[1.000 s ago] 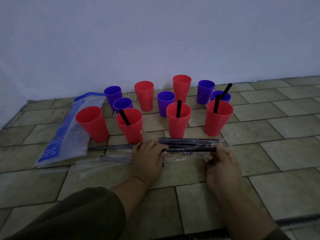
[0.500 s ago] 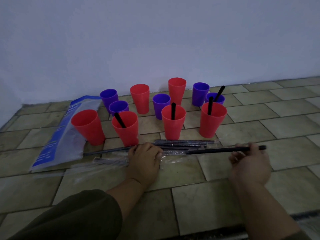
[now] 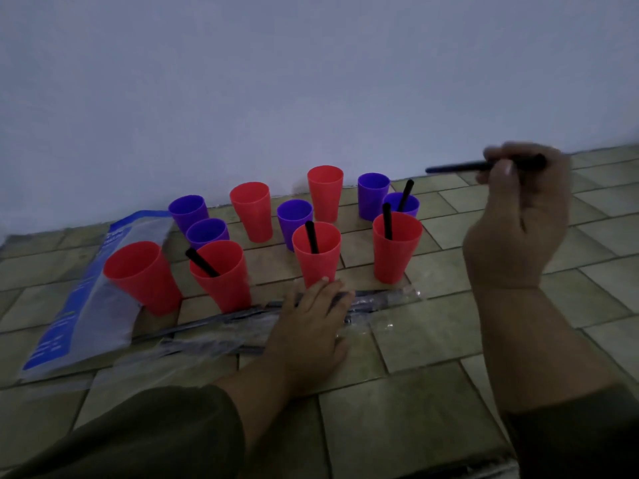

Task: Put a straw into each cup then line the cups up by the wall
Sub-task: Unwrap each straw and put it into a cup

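Several red and purple cups stand on the tiled floor near the wall. Three front red cups, among them the middle one [image 3: 316, 252] and the right one [image 3: 397, 248], and one purple cup [image 3: 403, 203] each hold a black straw. The leftmost red cup [image 3: 140, 274] has none. My right hand [image 3: 518, 216] is raised at the right and grips a black straw [image 3: 456, 167] that points left. Flat on the clear packet of straws [image 3: 380, 302] presses my left hand [image 3: 311, 326], just in front of the cups.
A blue and clear plastic bag [image 3: 79, 305] lies flat on the floor left of the cups. The white wall [image 3: 311, 81] runs behind them. Bare tiles stretch to the right and in front.
My right hand has pulled a straw out of the packet and lifted it up and to the right. My left hand stays pressed on the packet.
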